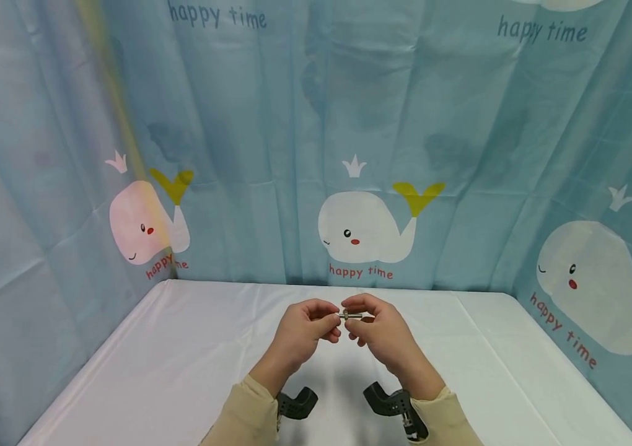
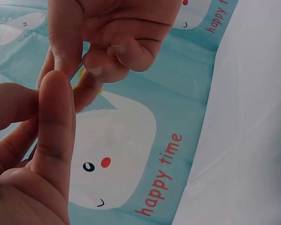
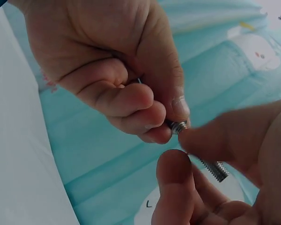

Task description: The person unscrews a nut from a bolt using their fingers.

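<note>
Left hand [image 1: 303,328] and right hand [image 1: 381,325] pinch a bolt [image 1: 355,316] between fingertips, lower centre; its long axis runs sideways, threaded end right.

At lower centre, a threaded bolt [image 1: 355,316] is gleaming silver; sleeves [image 1: 249,412] are showing beige, wrist cameras [image 1: 298,406] black. The tablecloth [image 1: 154,371] is showing white; across the upper frame, a blue curtain [image 1: 249,124] is displaying white, yellow-tailed whales [image 1: 360,226] and red lettering [image 1: 360,272].

Booth-like spot, wider room type unclear: blue whale-print curtain [image 1: 249,124] on three sides of white-covered table [image 1: 171,365].
</note>
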Demonstrator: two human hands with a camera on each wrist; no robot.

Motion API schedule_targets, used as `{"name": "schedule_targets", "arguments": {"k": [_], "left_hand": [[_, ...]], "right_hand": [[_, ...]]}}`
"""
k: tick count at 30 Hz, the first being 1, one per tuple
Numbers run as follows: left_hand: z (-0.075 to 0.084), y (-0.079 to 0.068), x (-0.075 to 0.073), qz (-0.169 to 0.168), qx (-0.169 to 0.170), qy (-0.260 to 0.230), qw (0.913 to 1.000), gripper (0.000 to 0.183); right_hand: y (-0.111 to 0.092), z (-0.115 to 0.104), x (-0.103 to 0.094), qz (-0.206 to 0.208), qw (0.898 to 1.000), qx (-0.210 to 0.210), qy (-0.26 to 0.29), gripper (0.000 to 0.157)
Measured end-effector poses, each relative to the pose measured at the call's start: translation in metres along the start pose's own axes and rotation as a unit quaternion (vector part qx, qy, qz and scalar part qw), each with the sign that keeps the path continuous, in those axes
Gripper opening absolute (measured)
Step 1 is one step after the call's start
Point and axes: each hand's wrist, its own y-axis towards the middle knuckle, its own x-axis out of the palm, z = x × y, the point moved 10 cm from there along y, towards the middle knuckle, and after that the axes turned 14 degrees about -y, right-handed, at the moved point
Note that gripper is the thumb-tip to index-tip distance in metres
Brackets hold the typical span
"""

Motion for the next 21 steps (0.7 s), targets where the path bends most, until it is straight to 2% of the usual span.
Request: {"name": "schedule_targets", "arguments": {"k": [3,7,10,12,15,16,19,21], "left_hand": [[-0.0013,0.0004,-0.0012,0.001,-0.002,0.004,1.0000,0.018],[0.0009,0.0009,0.0003,-0.003,0.003,0.004,1.0000,0.018],[0.0019,0.0010,0.0019,-0.005,0.004,-0.003,1.0000,0.017],[0.0021,0.0008,0.0028,-0.007,0.003,-0.006,1.0000,0.018],[0.0019,0.0001,0.0031,-0.007,0.000,-0.005,1.0000,0.018],[0.0020,-0.0002,0.0028,-0.005,0.000,-0.004,1.0000,0.018],[0.0018,-0.0005,0.0016,-0.001,0.000,-0.001,1.0000,0.019],[0.0016,-0.0004,0.0012,-0.001,0.001,-0.001,1.0000,0.019]], "right_hand": [[-0.0005,-0.0014,0.0020,-0.017,1.000,-0.007,0.002,0.041],[0.0006,-0.0016,0.0046,-0.038,0.999,-0.010,0.014,0.041],[0.0014,0.0005,0.0043,-0.036,0.999,-0.001,0.022,0.043],[0.0018,0.0017,0.0033,-0.029,0.999,0.002,0.020,0.038],[0.0019,0.0017,0.0012,-0.016,1.000,-0.002,0.013,0.018],[0.0020,0.0013,0.0003,-0.010,1.000,-0.005,0.012,0.018],[0.0018,0.0000,-0.0018,0.001,1.000,-0.011,0.020,0.040],[0.0017,0.0010,-0.0027,0.005,1.000,-0.006,0.030,0.043]]}}
